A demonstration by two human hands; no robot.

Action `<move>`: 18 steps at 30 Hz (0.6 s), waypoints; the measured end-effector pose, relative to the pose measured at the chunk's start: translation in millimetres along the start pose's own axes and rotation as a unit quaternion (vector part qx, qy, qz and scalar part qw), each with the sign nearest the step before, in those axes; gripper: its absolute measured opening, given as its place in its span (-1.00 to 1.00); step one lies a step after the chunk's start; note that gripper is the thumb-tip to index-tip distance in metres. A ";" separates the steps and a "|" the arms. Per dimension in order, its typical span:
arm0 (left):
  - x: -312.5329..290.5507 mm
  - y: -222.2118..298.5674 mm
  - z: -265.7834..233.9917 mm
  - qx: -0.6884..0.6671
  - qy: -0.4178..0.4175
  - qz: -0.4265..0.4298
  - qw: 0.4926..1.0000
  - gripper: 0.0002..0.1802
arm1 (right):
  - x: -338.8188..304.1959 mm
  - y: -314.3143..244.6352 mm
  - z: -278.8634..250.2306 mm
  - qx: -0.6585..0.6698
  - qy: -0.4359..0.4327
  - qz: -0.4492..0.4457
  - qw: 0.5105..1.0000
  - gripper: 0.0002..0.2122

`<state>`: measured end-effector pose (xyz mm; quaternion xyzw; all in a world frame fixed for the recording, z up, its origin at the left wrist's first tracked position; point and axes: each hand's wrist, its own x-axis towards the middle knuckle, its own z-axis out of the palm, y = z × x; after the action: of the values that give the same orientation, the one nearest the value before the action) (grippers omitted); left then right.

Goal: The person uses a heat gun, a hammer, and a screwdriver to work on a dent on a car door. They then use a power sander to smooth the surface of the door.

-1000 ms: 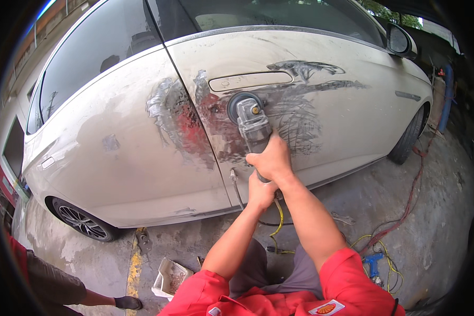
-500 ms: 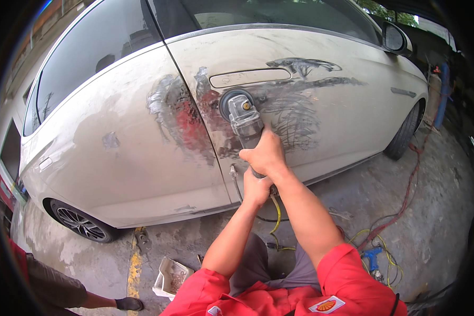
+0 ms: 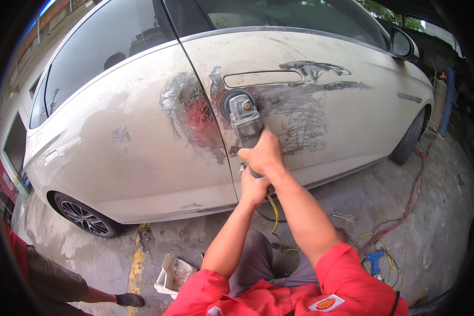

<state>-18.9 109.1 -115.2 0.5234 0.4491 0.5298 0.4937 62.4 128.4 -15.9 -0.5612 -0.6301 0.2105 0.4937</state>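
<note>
Outdoors, sanded white car door [image 3: 321, 131], cable-strewn, possibly damp concrete floor [image 3: 437, 231].

1. Rough grey concrete floor [image 3: 437, 231], stained and dusty, in daylight.
2. Painted yellow line [image 3: 136, 263] on the floor.
3. Tangled red, yellow and blue cables [image 3: 384, 242] lying at right.
4. Small white tray of scraps [image 3: 175, 274] on the floor.
5. Blue upright pipe [image 3: 447, 105] at far right.
6. Green foliage [image 3: 395, 13] beyond.
</note>
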 end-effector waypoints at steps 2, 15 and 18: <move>-4.8 -2.7 -9.9 -0.039 0.030 0.040 0.998 -0.59 | -4.9 -14.4 9.3 0.003 -0.036 -0.001 0.999 -0.43; -11.5 -1.5 -6.1 -0.036 0.019 0.051 0.998 -0.74 | -9.7 -7.4 12.4 0.001 -0.031 -0.005 0.999 -0.43; -7.2 1.1 -14.1 -0.020 -0.011 0.006 1.000 -0.60 | -6.7 -9.5 7.9 0.019 -0.017 0.012 1.000 -0.47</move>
<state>-33.2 102.4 -115.6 0.5224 0.4293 0.5358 0.5057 50.1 121.9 -14.0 -0.5551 -0.6278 0.2381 0.4909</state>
